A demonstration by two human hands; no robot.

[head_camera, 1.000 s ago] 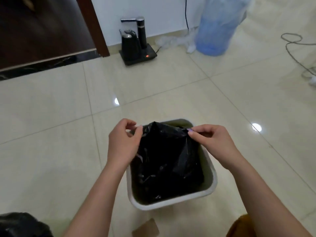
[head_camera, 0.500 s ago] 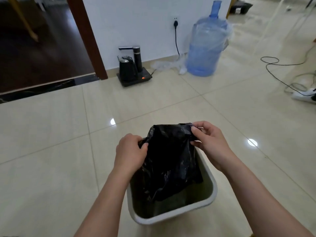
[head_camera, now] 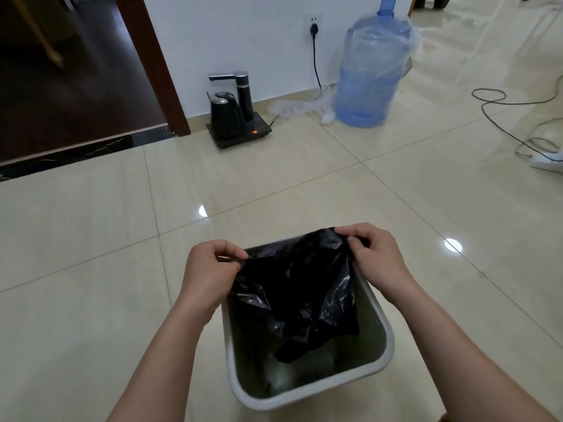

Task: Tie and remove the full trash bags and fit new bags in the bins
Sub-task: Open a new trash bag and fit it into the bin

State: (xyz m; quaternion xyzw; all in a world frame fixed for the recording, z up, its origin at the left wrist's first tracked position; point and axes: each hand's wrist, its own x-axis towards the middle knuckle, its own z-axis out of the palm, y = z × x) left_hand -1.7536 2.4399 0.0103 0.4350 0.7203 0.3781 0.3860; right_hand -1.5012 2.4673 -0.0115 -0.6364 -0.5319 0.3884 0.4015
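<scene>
A grey rectangular bin stands on the tiled floor just in front of me. A thin black trash bag hangs into it, its lower end partway down the bin. My left hand pinches the bag's top edge at the bin's far left corner. My right hand pinches the top edge at the far right corner, slightly higher. The bag's mouth is stretched between both hands. The bin's bottom shows below the bag.
A black kettle and water pump base sits by the wall, plugged in by a cord. A large blue water jug stands to its right. Cables and a power strip lie at far right. A dark doorway opens at left.
My hands have moved apart, spreading the bag's mouth wider across the far end of the bin. The view has tilted upward, showing more of the wall and jug.
</scene>
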